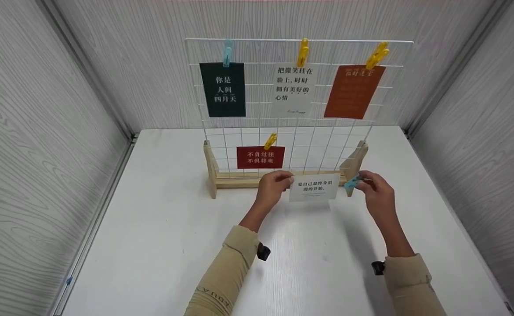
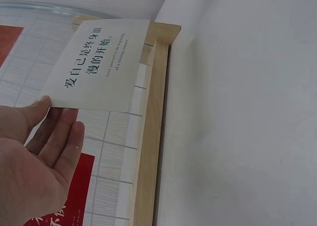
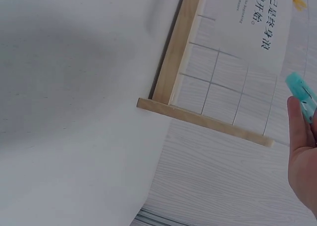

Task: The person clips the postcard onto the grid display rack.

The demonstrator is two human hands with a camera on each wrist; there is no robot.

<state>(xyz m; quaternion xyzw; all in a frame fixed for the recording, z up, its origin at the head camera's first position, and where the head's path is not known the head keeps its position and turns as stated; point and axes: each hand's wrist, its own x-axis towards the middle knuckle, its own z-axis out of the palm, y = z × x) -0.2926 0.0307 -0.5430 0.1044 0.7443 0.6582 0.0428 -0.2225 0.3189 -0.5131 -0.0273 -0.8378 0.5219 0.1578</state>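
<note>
My left hand (image 1: 271, 189) pinches the left edge of a white card (image 1: 314, 193) with dark printed characters, held in front of the lower part of a white wire grid (image 1: 318, 136). In the left wrist view the thumb lies on the card's face and the fingers are behind it. Right of the card, my right hand (image 1: 378, 193) grips a light blue clothespin (image 1: 352, 182) between thumb and fingers. That clothespin (image 3: 300, 94) is apart from the card in the right wrist view. A red card (image 1: 260, 158) hangs low on the grid from a yellow clothespin (image 1: 270, 141).
Along the grid's top hang a dark green card (image 1: 222, 94) under a blue clothespin (image 1: 227, 52), a white card (image 1: 293, 94) and an orange card (image 1: 353, 94), both under yellow clothespins. A wooden stand (image 1: 211, 175) carries the grid on a white table (image 1: 160, 245).
</note>
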